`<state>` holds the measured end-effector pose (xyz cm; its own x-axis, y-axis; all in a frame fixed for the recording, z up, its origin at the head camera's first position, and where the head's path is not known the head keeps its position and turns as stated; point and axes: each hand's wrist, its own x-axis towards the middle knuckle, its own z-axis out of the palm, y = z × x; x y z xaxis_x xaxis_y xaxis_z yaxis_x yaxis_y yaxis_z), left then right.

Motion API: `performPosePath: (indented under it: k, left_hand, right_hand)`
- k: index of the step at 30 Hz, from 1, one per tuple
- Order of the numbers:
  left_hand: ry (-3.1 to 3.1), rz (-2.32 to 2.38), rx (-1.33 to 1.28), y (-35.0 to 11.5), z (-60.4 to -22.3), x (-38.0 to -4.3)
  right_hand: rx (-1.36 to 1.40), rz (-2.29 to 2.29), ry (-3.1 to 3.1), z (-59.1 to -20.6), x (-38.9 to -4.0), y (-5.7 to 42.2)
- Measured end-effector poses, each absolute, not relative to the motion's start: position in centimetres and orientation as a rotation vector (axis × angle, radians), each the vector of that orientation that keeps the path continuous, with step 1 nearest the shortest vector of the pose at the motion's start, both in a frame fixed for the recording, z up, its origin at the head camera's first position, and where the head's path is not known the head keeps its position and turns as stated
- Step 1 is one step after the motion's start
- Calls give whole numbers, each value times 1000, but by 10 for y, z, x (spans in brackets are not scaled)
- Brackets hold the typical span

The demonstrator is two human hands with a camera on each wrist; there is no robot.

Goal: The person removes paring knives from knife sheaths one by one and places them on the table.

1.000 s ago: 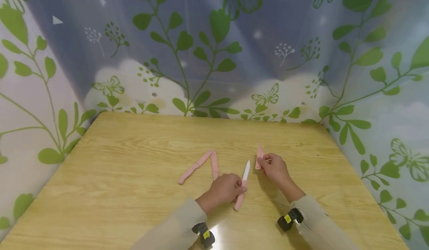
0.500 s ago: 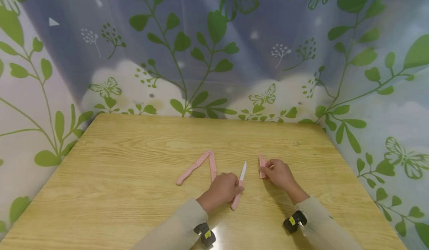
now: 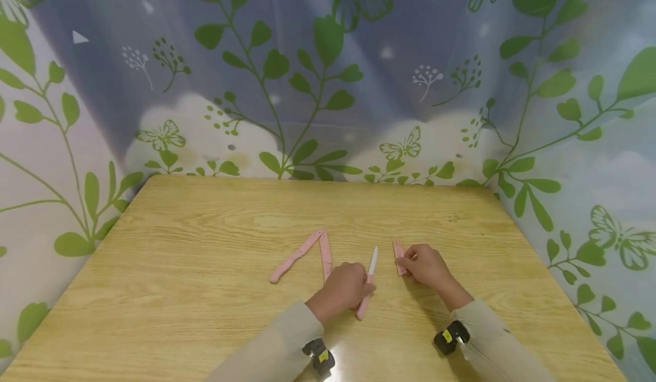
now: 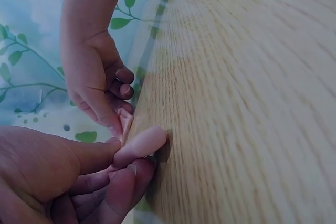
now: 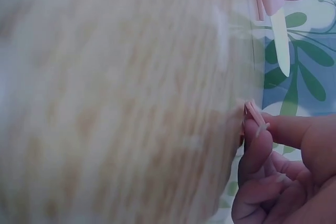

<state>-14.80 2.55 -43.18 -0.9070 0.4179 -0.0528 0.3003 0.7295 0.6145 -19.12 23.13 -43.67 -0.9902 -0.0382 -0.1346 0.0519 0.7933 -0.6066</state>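
Observation:
My left hand (image 3: 344, 286) grips a small knife by its pink handle (image 3: 363, 308). The knife's bare white blade (image 3: 373, 260) points away from me. To its right, my right hand (image 3: 426, 266) pinches a pink knife sheath (image 3: 397, 252) between thumb and fingers, a short gap from the blade. The right wrist view shows the sheath (image 5: 254, 114) edge-on at the fingertips, with the white blade (image 5: 281, 43) above and apart from it. In the left wrist view the rounded handle end (image 4: 144, 144) sticks out past my left thumb.
A pink knife in its sheath (image 3: 294, 259) lies slanted on the wooden table (image 3: 179, 279), left of my hands. A second pink piece (image 3: 325, 254) meets its tip, its near end hidden behind my left hand. Leaf-patterned cloth (image 3: 307, 86) surrounds the table's back and sides.
The right hand has come slightly nearer to me with the sheath, whose far end now leans more to the left. My left hand keeps its grip on the knife with hardly any movement.

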Motion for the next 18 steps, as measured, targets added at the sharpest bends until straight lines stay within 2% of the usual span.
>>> performPosePath:
  k: [12, 18]
  left_hand:
    - [2824, 789, 587, 29, -430, -148]
    - [2858, 714, 582, 30, -430, -149]
  right_hand:
    - [-107, -746, 2875, -430, -187, 237]
    - [-120, -781, 2800, -428, -185, 240]
